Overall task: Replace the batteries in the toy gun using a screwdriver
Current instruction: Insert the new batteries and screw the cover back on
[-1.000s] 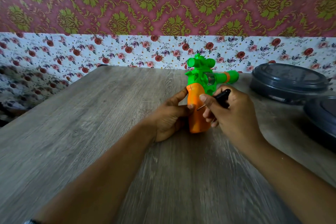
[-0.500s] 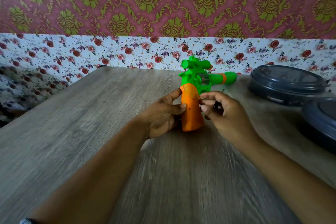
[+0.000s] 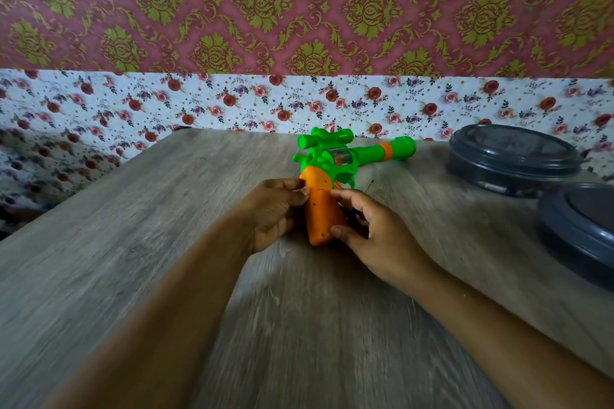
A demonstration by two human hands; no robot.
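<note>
the toy gun (image 3: 327, 173) stands a little past the middle of the grey wood-grain surface (image 3: 139, 242), its orange handle (image 3: 321, 212) pointing down toward the viewer and its butt on or just above the surface. its green body with a scope on top sits at 12 o'clock from the handle, and the green barrel with an orange ring runs off toward 2 o'clock.

the left hand (image 3: 275, 212) grips the handle from its 9 o'clock side, fingers curled round behind it and the thumb pressed on the upper left edge near a seam across the handle. the right hand (image 3: 375, 236) holds the handle from its 3 o'clock side: the forefinger tip touches the right end of that seam and the thumb presses near the bottom right corner, so the handle is pinched between both hands.

a thin dark rod, apparently the screwdriver (image 3: 369, 185), pokes up just beyond the right hand's fingers at about 1 o'clock from them; its handle is hidden, so how it is held cannot be told.

two dark grey round lidded containers sit at the surface's 3 o'clock side, one farther back (image 3: 511, 156) and one nearer (image 3: 581, 229), cut by the frame edge. patterned wallpaper (image 3: 299, 10) and a floral strip (image 3: 232, 103) lie behind the surface at 12 o'clock.
</note>
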